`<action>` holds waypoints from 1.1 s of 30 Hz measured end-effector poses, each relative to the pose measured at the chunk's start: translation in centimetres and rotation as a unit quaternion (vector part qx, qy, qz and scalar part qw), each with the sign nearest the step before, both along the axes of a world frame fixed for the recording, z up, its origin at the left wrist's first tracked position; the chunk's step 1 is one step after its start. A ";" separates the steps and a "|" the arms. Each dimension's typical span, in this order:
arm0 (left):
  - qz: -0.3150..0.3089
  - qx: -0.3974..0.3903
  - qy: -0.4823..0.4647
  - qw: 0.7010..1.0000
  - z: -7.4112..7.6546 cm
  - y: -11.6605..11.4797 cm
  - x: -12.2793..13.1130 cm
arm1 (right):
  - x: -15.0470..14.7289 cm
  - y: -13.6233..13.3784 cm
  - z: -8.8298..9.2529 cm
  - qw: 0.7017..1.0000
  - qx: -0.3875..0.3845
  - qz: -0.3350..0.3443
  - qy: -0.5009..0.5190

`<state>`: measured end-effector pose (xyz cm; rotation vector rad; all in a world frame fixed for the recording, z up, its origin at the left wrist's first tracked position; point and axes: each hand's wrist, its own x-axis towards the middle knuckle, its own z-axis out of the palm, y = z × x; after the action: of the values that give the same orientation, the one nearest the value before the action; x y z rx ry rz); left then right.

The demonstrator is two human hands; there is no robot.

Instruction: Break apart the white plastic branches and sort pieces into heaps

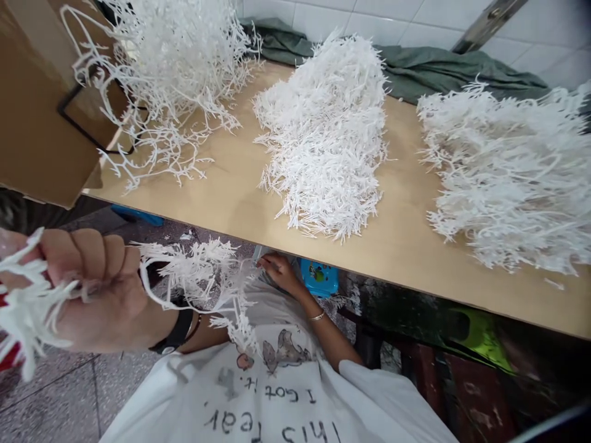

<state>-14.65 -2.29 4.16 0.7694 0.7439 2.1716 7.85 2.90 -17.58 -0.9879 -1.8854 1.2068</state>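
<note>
I see a clump of white branched strands (28, 307) at the far left, held in the wearer's left hand (99, 277), whose fingers are curled into a fist around it. Beyond that wrist, with its black band (172, 331), a thin white loop (184, 307) curves toward a looser white cluster (198, 264) that shows between the forearms, in front of the lap. The right hand (281, 274) is lower and farther in, by the table's near edge, fingers bent; I cannot tell whether it holds anything.

The table (231, 197) has a smooth tan top and crosses my view at a slant. Three white piles are spread along it, well apart: an open, tangled one (161, 80) on the left, a dense, short-tipped one (327, 135) in the middle, and a long-stranded one (512, 178) on the right. A cardboard box (37, 123) is at the left end, a black wire frame (69, 101) beside it. Behind the piles, I make out a rumpled green cloth (425, 67) along a white tiled wall (383, 24), and a metal bar (489, 24) at upper right.

Below the table are a blue container (318, 277) with a cartoon print, something lime-green (484, 341) and dark red slats (475, 394). The floor (124, 375) is speckled grey.
</note>
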 end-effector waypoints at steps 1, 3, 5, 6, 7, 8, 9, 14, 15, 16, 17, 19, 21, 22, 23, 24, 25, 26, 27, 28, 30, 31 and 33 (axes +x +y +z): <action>-0.004 0.035 -0.006 0.999 0.3 -0.1 0.4 | 0.7 -0.1 0.2 1.000 -0.006 0.000 -0.002; -0.004 0.030 -0.023 0.999 0.8 -0.4 1.2 | 1.9 -0.2 0.6 1.000 -0.015 -0.001 -0.009; 0.022 -0.029 -0.059 0.998 1.0 -0.7 1.5 | 2.8 -0.3 1.0 1.000 -0.020 -0.003 -0.020; 0.038 -0.045 -0.077 0.995 1.0 -0.9 1.5 | 3.2 -0.3 1.3 0.999 -0.021 -0.004 -0.026; 0.047 -0.047 -0.090 0.994 1.0 -1.1 1.4 | 3.5 -0.4 1.5 0.999 -0.020 -0.004 -0.033; 0.051 -0.030 -0.105 0.993 0.8 -1.2 1.1 | 3.8 -0.4 1.7 0.999 -0.019 -0.005 -0.038; 0.047 -0.015 -0.122 0.991 0.5 -1.2 0.8 | 4.0 -0.4 1.8 0.999 -0.016 -0.005 -0.044; 0.024 0.060 -0.109 0.992 -1.1 -1.3 -0.4 | 5.0 -0.4 2.2 0.998 0.006 -0.011 -0.065; 0.024 0.055 -0.079 0.995 -1.1 -1.3 -0.4 | 5.2 -0.5 2.2 0.997 0.011 -0.013 -0.070; 0.029 0.058 -0.053 0.997 -1.0 -1.2 -0.2 | 5.3 -0.5 2.2 0.997 0.017 -0.015 -0.075; 0.036 0.055 -0.035 0.997 -0.8 -1.1 0.1 | 5.5 -0.6 2.3 0.996 0.023 -0.018 -0.081; 0.051 0.061 -0.008 0.997 -0.2 -0.7 0.7 | 5.6 -0.8 2.5 0.995 0.033 -0.021 -0.095; 0.046 0.058 0.022 0.997 0.4 -0.2 1.2 | 5.6 -1.0 2.8 0.993 0.042 -0.015 -0.111; 0.024 0.046 0.040 0.998 0.5 0.1 1.5 | 5.5 -1.1 2.9 0.992 0.046 -0.009 -0.118; -0.003 0.032 0.055 0.998 0.4 0.4 1.7 | 5.5 -1.2 3.1 0.991 0.050 -0.003 -0.124; -0.024 0.026 0.063 0.997 0.3 0.7 2.0 | 5.4 -1.4 3.3 0.990 0.054 0.003 -0.129; -0.031 0.016 0.066 0.997 0.0 1.0 2.2 | 5.3 -1.5 3.4 0.989 0.057 0.007 -0.134; -0.026 0.010 0.066 0.997 -0.4 1.2 2.6 | 5.2 -1.7 3.6 0.989 0.059 0.008 -0.138; -0.008 -0.004 0.067 0.998 -0.7 1.4 3.0 | 5.2 -1.8 3.8 0.988 0.060 0.006 -0.142; 0.011 -0.020 0.071 0.997 -1.0 1.7 3.4 | 5.2 -2.0 4.0 0.988 0.061 0.002 -0.145; 0.013 -0.046 0.096 0.994 -1.3 2.1 4.3 | 5.3 -2.3 4.6 0.987 0.061 -0.011 -0.147; 0.007 -0.049 0.109 0.993 -1.3 2.2 4.7 | 5.4 -2.4 4.9 0.988 0.060 -0.016 -0.145; 0.006 -0.041 0.109 0.993 -1.0 2.4 5.4 | 5.5 -2.5 5.4 0.989 0.058 -0.020 -0.136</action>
<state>-9.29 0.15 3.20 0.9714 0.9436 2.0758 13.38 0.39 -12.15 -1.1685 -2.1083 0.9647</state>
